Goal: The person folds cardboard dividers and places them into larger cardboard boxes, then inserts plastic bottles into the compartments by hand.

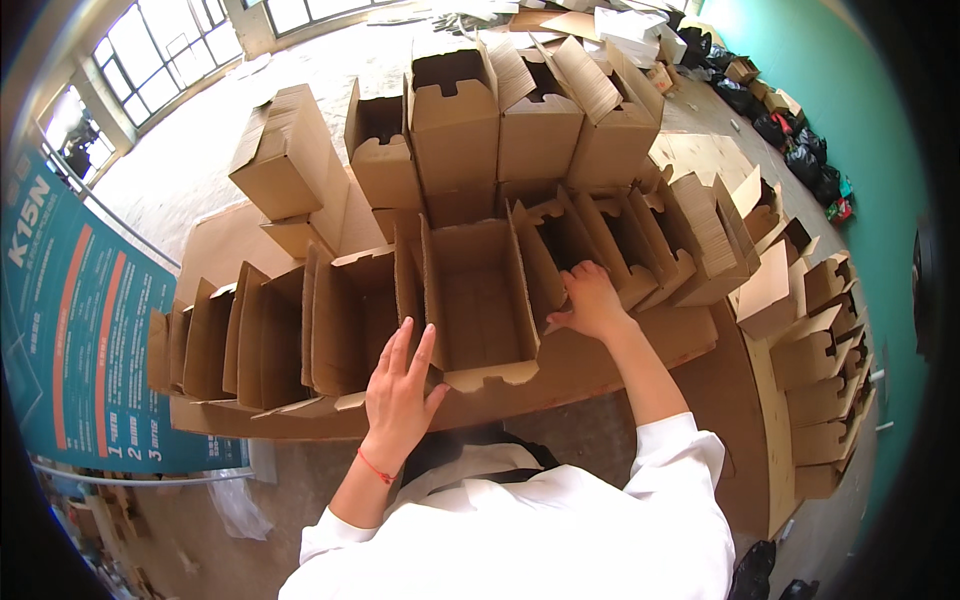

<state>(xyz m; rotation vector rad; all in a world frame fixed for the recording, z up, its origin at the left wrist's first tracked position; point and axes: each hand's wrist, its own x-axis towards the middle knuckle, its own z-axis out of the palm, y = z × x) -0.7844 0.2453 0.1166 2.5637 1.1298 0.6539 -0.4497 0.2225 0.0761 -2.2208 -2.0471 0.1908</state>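
An open, upright cardboard box (480,285) stands in front of me, its inside bare and its near edge notched. My left hand (402,392) is at its near left corner, fingers stretched out and apart, holding nothing. To its right is another open cardboard box (562,235). My right hand (592,303) is at that box's near edge, fingers bent over it and thumb toward the middle box; the exact contact is partly hidden. Left of the middle box, another open cardboard box (355,325) stands close to my left fingertips.
Several open boxes (455,120) stand in a row behind, beside a closed box (290,150). They stand on a brown cardboard-covered surface (650,345). More boxes (815,375) line the right. A teal banner (90,320) stands left; black bags (805,165) lie along the green wall.
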